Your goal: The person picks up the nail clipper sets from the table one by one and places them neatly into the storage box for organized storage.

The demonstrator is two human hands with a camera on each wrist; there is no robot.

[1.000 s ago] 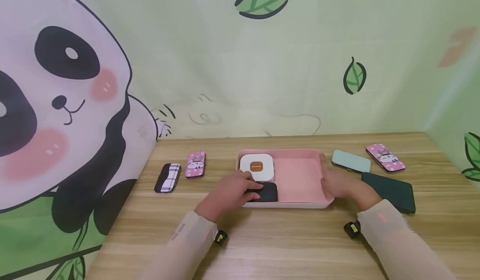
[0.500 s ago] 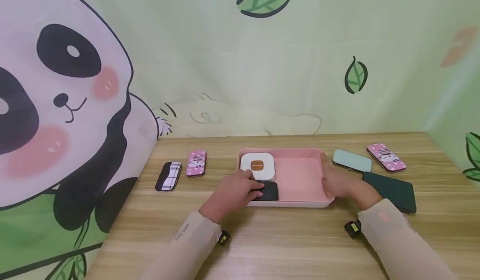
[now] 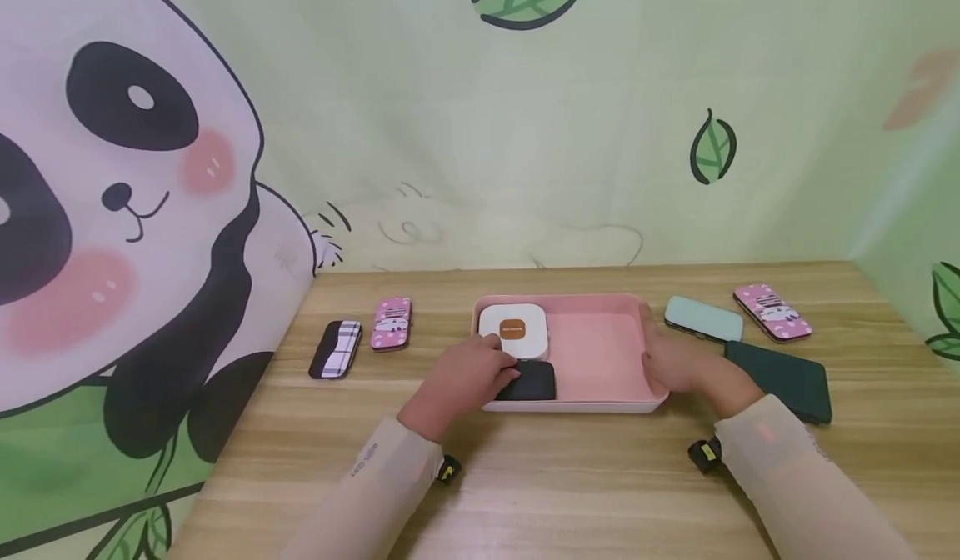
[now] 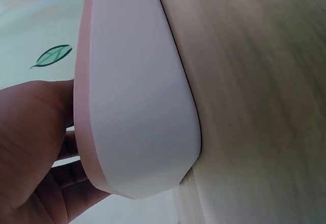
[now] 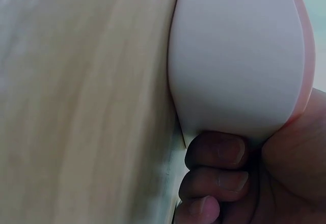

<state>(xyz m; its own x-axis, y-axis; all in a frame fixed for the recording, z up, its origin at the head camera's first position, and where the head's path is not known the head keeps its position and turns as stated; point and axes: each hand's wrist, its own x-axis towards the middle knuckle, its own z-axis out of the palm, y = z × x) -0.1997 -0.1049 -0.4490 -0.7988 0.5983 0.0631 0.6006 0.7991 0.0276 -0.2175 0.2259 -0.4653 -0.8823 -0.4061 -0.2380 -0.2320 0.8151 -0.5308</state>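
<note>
Tray (image 3: 600, 360) sits gripped by your right hand (image 3: 678, 362); black case (image 3: 534, 382) lies at the fingertips of your left hand (image 3: 465, 375), pinch unclear.

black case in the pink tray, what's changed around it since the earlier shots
The left hand has drawn its fingers back leftward, uncovering more of the black case; whether they still touch it is unclear. That case stays in the near left part of the pink tray, in front of the white case. The right hand still holds the tray's right end.
</note>
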